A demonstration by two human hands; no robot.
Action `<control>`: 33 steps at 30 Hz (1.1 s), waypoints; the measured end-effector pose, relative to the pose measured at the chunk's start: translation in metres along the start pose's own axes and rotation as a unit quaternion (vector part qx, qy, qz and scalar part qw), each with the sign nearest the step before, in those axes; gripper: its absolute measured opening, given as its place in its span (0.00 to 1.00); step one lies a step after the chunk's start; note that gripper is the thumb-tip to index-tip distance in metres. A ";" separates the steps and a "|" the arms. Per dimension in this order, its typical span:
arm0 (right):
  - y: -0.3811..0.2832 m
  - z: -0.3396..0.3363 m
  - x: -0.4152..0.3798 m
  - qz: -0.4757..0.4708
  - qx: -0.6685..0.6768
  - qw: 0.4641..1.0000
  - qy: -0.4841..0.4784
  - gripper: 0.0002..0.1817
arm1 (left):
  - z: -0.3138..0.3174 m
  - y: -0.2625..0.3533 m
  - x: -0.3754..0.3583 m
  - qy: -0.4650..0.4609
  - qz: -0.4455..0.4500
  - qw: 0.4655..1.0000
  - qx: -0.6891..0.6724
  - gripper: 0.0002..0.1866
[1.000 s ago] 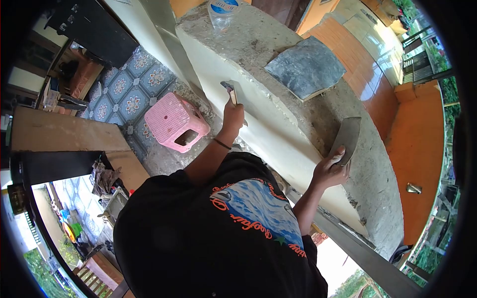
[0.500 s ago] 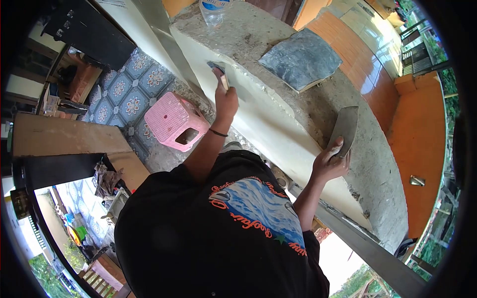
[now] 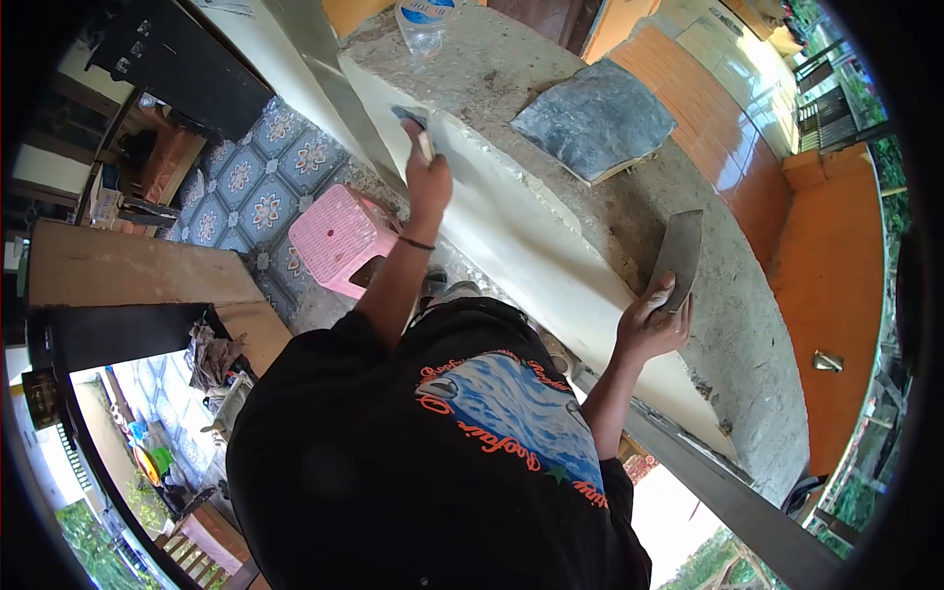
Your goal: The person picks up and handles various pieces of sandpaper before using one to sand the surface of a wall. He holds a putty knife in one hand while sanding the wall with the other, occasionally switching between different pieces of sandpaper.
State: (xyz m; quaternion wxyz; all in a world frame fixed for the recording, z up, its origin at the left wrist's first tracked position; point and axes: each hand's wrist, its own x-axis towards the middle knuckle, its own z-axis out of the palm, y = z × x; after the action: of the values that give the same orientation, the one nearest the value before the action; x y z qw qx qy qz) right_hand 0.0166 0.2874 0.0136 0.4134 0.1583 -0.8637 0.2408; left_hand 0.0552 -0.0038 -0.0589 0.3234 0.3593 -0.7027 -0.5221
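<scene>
Putty knife in hand, now farther along wall

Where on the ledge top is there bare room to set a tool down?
Bare ledge top lies right of the flat trowel in the right hand, and between the bottle and the grey slab. The slab's spot is taken; the left hand works the front face.

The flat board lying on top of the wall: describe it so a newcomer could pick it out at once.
Start at the long concrete wall running across the view, with a rough grey top and a smooth pale plastered face. On that top, between the plastic bottle at the far end and the trowel blade in the right hand, lies the dark grey square board. It alone is flat and slate-coloured with a pale edge.
</scene>
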 end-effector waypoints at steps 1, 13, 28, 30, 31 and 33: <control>-0.001 -0.001 0.000 0.001 0.001 1.000 0.001 0.14 | -0.006 -0.029 0.040 0.032 -0.006 0.997 -0.068 0.35; 0.001 -0.002 0.001 0.002 0.002 1.000 -0.023 0.12 | 0.014 0.001 -0.033 -0.031 0.149 0.988 0.007 0.39; -0.001 -0.004 0.002 -0.009 0.019 1.000 -0.020 0.07 | 0.043 -0.022 -0.104 -0.135 0.261 0.954 0.067 0.44; 0.001 -0.005 0.001 -0.029 0.014 0.999 -0.018 0.07 | 0.030 -0.025 -0.046 -0.043 0.160 0.986 0.025 0.41; 0.001 -0.004 0.001 -0.026 0.017 0.999 -0.018 0.07 | 0.024 -0.033 -0.009 -0.009 -0.008 1.000 -0.028 0.38; 0.003 -0.004 -0.001 -0.024 0.018 0.999 -0.018 0.07 | 0.009 -0.019 0.033 0.034 -0.003 0.992 -0.125 0.35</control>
State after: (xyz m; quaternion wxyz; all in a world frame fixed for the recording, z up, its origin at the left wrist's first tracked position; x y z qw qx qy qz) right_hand 0.0182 0.2925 0.0145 0.4006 0.1904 -0.8626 0.2430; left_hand 0.0330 -0.0308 -0.0772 0.3880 0.3360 -0.6192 -0.5943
